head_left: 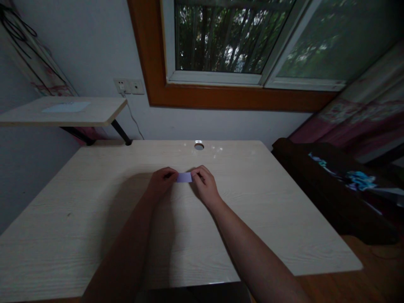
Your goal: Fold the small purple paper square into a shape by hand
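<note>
Purple and flat, a small strip stretches straight between the person's two hands, its long axis running left to right, roughly parallel to the far edge of the pale wood-grain desk. It sits about midway between the desk's left and right edges, closer to the far edge than to the near one, on the near side of the round hole and slightly left of it. From the left hand it extends rightward; from the right hand, leftward, so neither is nearer: thumb and fingers of each appear pinched on one short end, leaving the middle uncovered. Whether its lower edge touches the desktop or hangs just above, I cannot tell.
</note>
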